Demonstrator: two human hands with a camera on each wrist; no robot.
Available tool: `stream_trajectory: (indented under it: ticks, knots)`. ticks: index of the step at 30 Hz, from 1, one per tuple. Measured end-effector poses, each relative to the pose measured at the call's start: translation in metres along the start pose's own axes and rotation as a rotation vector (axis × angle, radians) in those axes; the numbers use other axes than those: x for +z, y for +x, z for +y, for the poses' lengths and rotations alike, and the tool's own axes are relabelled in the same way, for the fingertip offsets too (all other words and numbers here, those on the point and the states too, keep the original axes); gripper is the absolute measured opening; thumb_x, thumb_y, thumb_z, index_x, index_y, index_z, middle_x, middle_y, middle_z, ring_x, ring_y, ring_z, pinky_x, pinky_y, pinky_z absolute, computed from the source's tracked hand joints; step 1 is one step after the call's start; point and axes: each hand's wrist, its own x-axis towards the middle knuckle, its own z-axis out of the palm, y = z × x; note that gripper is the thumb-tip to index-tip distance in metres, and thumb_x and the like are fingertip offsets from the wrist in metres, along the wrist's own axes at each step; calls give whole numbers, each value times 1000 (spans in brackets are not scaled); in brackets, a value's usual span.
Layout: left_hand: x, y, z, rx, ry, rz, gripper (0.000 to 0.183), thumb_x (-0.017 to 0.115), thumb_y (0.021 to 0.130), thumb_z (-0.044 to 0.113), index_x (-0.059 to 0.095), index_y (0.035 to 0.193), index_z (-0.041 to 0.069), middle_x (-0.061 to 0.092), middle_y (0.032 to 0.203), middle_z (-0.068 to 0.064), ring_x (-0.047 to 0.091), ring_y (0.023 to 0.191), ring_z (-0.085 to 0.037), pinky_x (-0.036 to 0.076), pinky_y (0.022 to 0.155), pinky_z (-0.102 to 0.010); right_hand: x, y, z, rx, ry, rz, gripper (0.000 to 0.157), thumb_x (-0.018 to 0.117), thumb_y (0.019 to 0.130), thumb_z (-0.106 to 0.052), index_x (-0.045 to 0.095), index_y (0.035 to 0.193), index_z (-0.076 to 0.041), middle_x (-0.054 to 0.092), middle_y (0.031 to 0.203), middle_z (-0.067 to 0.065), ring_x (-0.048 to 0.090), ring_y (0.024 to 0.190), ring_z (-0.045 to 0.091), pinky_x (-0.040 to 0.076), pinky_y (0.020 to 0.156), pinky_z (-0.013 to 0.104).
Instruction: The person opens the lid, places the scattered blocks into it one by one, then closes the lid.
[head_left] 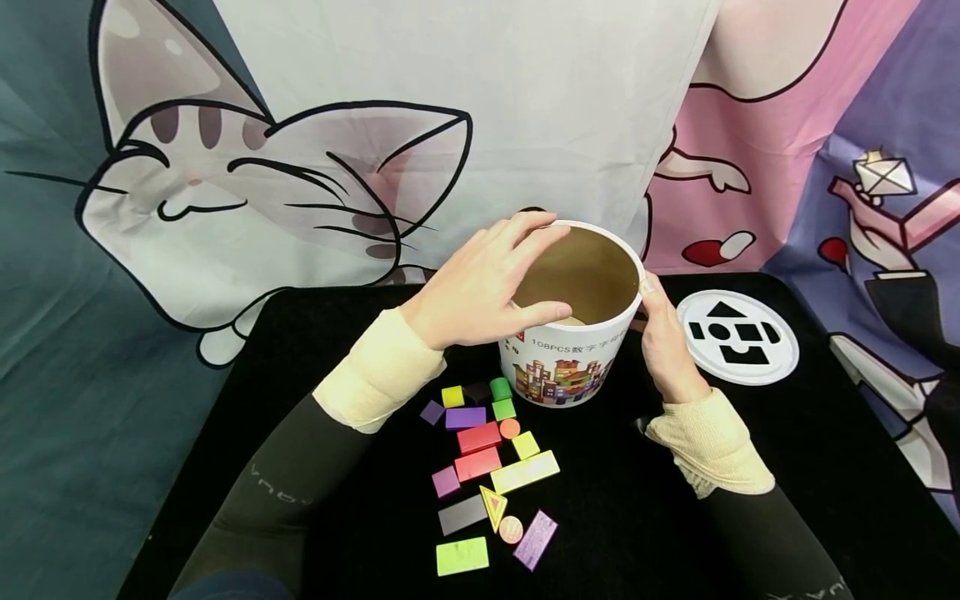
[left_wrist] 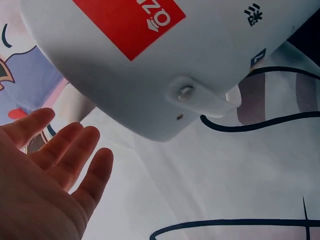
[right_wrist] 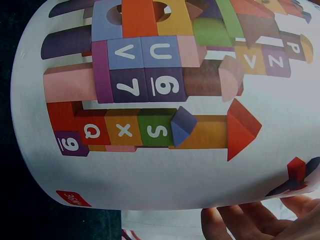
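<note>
A white bucket (head_left: 562, 367) with printed pictures of building blocks stands at the back of the table, tilted a little, its mouth uncovered. My right hand (head_left: 669, 346) grips the bucket's right side, thumb near the rim and fingers behind the wall. In the right wrist view the fingertips (right_wrist: 212, 225) show past the bucket's edge. Over the left side of the opening my left hand (head_left: 483, 287) is spread with straight fingers, holding nothing. The left wrist view shows its fingers (left_wrist: 102, 170) apart from the bucket's wall. Most of the bucket's inside is hidden.
In front of the bucket lie several coloured blocks, among them a purple block (head_left: 466, 418), a red block (head_left: 477, 464), a yellow block (head_left: 525, 472) and a light green block (head_left: 462, 556). A white lid (head_left: 701, 354) with shaped holes lies to the right on the black tabletop (head_left: 622, 517).
</note>
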Motion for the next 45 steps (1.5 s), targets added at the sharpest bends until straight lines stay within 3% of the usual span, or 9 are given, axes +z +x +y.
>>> stream_trajectory:
  ticks: [13, 24, 45]
  knots:
    - [-5, -35, -16, -106, -2, -20, 82, 67, 92, 61, 47, 153, 11, 49, 152, -8, 53, 137, -25, 42, 115, -49, 0, 0, -2, -3, 0, -8, 61, 27, 111, -47, 42, 157, -10, 46, 153, 16, 46, 133, 31, 43, 96, 30]
    - [-2, -77, -31, -192, 42, -71, 81, 67, 91, 64, 49, 153, 15, 49, 154, -6, 52, 137, -28, 44, 111, -53, 0, 0, -1, -5, -1, -13, 60, 26, 111, -45, 42, 156, -7, 46, 152, 17, 46, 132, 31, 42, 95, 32]
    - [33, -151, -42, -292, 43, -236, 80, 65, 90, 67, 53, 148, 13, 52, 150, -7, 54, 134, -27, 46, 108, -53, 0, 1, -2, 16, -9, -10, 60, 26, 111, -45, 42, 156, -10, 46, 153, 14, 45, 132, 30, 41, 96, 34]
